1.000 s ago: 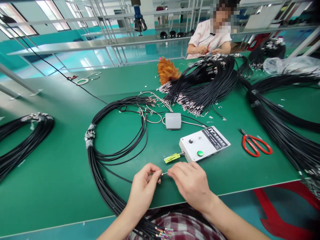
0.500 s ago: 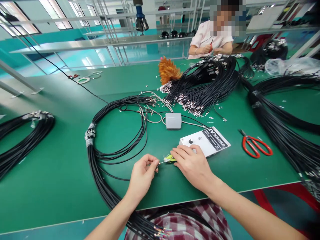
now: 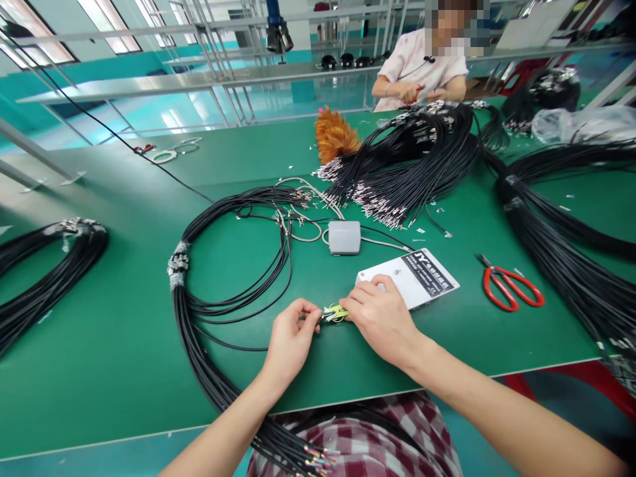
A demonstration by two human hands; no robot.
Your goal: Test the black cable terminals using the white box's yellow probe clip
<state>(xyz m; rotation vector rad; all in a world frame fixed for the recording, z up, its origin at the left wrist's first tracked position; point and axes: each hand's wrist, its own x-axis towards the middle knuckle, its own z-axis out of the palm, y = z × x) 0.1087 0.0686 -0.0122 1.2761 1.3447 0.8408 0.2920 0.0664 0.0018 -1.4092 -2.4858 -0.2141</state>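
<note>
Left hand (image 3: 292, 331) has shifted closer to white box (image 3: 431, 277), fingers pinching cable end (image 3: 326, 318); right hand (image 3: 381, 319) pinches box's yellow-green clip (image 3: 338, 312), bringing cable to clip.

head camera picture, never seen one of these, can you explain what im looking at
There is no robot here: a camera worn on a person's head looks forward and down at their bare hands over a green table. The left hand pinches a cable end at a yellow-green clip; the right hand grips that clip, beside a white box. Around them lie black cable bundles, a grey block and red-handled pliers. Another person works across the table.
</note>
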